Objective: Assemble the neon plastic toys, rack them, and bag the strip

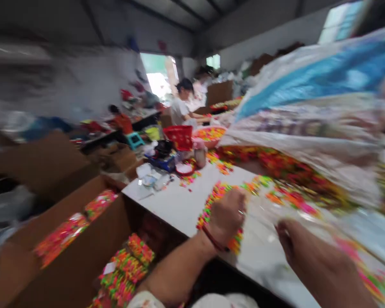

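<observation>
My left hand (226, 214) is a closed fist on a flat bag of small bright pieces (208, 207), pink, orange, green and yellow. It seems to grip the bag near its right side; the fingertips are hidden. To the right, my right hand (311, 250) has its fingers curled over the white table (176, 209). Motion blurs that hand, and what its fingers hold cannot be made out. A hazy clear sheen, perhaps plastic film, lies between the hands. Loose bright pieces (295, 199) are scattered beyond them.
A large white and blue sack (308, 98) spills pieces at the right. A cardboard box (80, 239) with filled packs stands at the left. A red basket (179, 137), a pink basin (211, 133) and a jar (199, 155) stand farther back. Two people (179, 109) sit beyond.
</observation>
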Tool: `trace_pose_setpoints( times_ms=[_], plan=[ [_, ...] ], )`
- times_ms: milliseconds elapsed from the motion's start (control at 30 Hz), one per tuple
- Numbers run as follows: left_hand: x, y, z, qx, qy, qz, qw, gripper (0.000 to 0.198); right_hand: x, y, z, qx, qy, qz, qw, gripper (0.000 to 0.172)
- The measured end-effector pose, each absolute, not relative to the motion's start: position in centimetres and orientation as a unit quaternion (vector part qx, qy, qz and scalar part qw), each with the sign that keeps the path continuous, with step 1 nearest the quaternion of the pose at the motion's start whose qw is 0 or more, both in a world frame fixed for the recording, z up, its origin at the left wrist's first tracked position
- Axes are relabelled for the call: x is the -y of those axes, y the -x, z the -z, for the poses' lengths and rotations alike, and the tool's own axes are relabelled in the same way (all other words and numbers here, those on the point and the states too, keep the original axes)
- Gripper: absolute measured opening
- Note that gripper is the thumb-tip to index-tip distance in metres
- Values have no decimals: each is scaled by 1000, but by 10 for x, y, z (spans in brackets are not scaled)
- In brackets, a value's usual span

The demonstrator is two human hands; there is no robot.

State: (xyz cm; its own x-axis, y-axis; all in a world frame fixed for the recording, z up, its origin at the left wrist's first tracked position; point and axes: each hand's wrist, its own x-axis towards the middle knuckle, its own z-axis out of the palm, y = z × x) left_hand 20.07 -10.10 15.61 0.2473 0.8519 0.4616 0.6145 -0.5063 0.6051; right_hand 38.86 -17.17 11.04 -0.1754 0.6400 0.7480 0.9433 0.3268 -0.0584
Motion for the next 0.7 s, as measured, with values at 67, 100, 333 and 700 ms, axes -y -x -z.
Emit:
trace_pose_setpoints(
  times_ms=[67, 100, 333, 700],
  plan=[
    [89, -197, -161, -496, -742, -432, 127, 19, 170, -402, -128, 699, 613, 256, 266, 26],
    [82, -194, -164, -499, -723, -459, 131, 20, 165, -407, -134, 680, 646, 253, 238, 25],
    [-4, -185, -172, -527, -621, -476, 332, 22, 88, -423, -135, 554, 791, 28, 261, 19],
    [-89, -168, -162, -267, -405, -500, 717, 14, 3, -405, -129, 183, 342, -585, 713, 8]
  ],
)
